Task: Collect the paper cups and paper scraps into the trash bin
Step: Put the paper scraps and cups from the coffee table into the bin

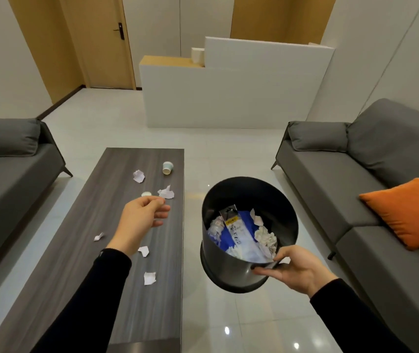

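Right hand [297,270] pinches tilted trash bin [249,194] rim lower centre, mouth leftward for paper scraps [149,278]; left hand [139,217] loosely curled, empty.

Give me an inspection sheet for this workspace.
Surface: dark wood-grain coffee table.
Job's things: far paper cup, near paper cup and five paper scraps on the table; trash bin lifted and tilted beside it, paper inside.
Clutter: nothing seen.
Hands: left hand over the table, fingers loosely curled, nothing seen in it; right hand grips the bin's rim.
Cables: nothing seen.
Surroundings: grey sofas either side, orange cushion on the right one.
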